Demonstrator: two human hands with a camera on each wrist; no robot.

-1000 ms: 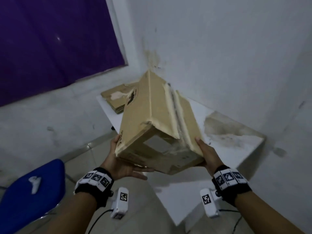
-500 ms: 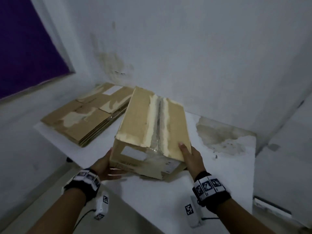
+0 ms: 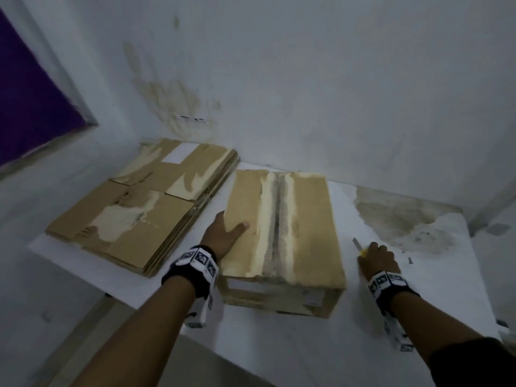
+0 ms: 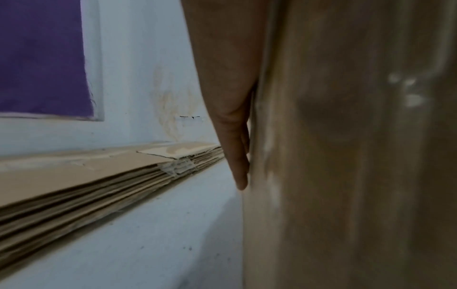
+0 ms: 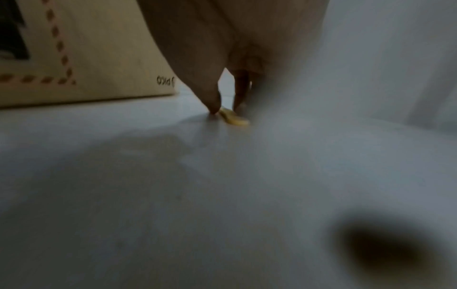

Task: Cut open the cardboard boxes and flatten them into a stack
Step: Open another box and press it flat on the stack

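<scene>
A taped brown cardboard box (image 3: 304,233) stands closed on the white table (image 3: 279,347). My left hand (image 3: 223,238) rests against the box's left side, thumb lying on its top. In the left wrist view its fingers (image 4: 238,160) lie straight and flat along the box wall (image 4: 346,156). To the right of the box, my right hand (image 3: 377,255) is down on the table, curled round a yellow utility knife (image 3: 358,247) whose blade points away from me. The right wrist view shows thumb and finger pinching the knife (image 5: 235,119) on the tabletop, beside the box (image 5: 99,48).
A stack of flattened cardboard (image 3: 145,202) lies at the table's left, close to the box; its edge (image 4: 74,191) shows in the left wrist view. White stained walls close the back and right. A purple panel (image 3: 25,107) is at far left.
The box, held up in both hands, has come down onto the table. My right hand has left it and gone right to the knife. My left hand stays on the box's side.
</scene>
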